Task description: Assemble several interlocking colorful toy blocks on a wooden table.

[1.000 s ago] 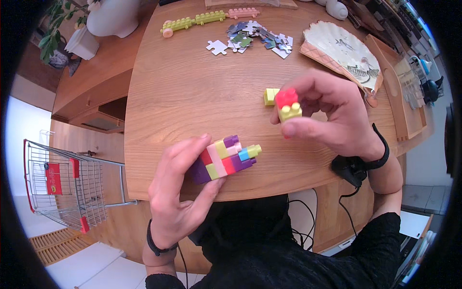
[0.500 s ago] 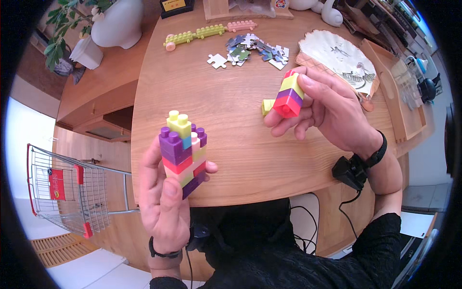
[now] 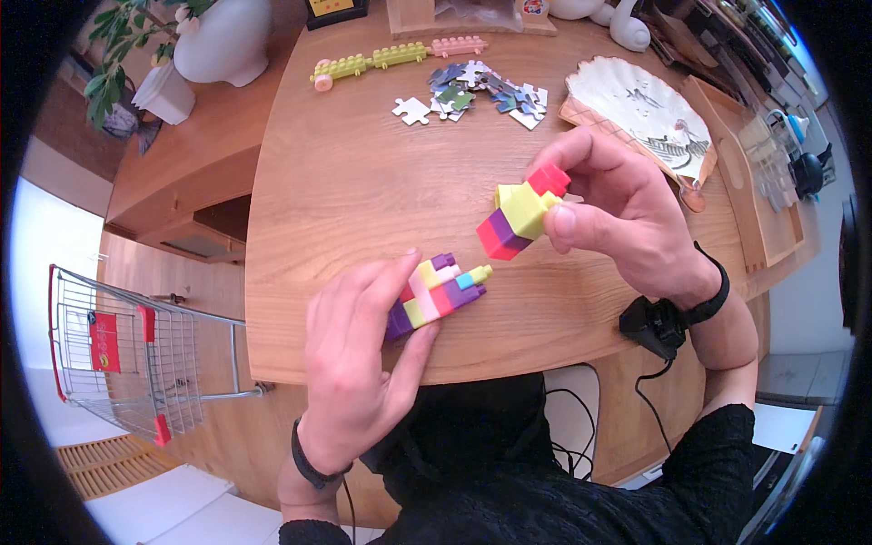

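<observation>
My left hand (image 3: 352, 354) grips a chunky assembly of building blocks (image 3: 436, 295) in purple, pink, red, yellow-green and blue. It is tilted, with its studded end pointing right, just above the table's near part. In my right hand (image 3: 622, 209), thumb and fingers pinch a short stack of blocks (image 3: 525, 213), red, yellow-green, purple and red in turn. The stack slants down toward the left, apart from the larger assembly. Behind it shows a bit of a yellow-green block (image 3: 502, 193), mostly hidden.
Loose jigsaw pieces (image 3: 463, 91) lie in a heap on the wooden table (image 3: 327, 200). Beyond stands a green and pink block train (image 3: 400, 56). At right are a shell-shaped plate (image 3: 636, 109) and a wooden tray (image 3: 740, 182). A wire cart (image 3: 136, 354) is at left.
My left hand has moved right and tipped the block assembly from upright to lying sideways. My right hand has come slightly nearer and turned its stack, so the two groups are closer together.
</observation>
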`<state>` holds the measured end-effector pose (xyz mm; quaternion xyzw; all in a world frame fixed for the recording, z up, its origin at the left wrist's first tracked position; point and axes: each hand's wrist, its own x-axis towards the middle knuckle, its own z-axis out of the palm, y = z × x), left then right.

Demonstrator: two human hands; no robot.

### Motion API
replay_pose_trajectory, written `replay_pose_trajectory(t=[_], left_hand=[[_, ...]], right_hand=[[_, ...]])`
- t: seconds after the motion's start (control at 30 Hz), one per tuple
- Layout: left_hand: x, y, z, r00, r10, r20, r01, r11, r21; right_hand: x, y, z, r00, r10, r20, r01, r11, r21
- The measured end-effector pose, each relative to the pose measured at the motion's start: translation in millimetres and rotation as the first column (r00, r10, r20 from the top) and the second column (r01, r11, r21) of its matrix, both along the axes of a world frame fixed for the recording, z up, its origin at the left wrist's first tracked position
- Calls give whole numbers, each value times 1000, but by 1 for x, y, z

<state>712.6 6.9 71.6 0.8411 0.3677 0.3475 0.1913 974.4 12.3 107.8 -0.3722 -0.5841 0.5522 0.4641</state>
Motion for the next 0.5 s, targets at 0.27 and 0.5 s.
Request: replay_pose_trajectory(t=[0.27,0.5], left_hand=[[9,-2,19,989,-67,133,63,997,35],[18,3,14,960,-220,175,213,975,60]], right_hand=[[-6,-8,4,988,47,148,-51,998,22],[-8,-10,-1,915,64,399,-203,927,315]])
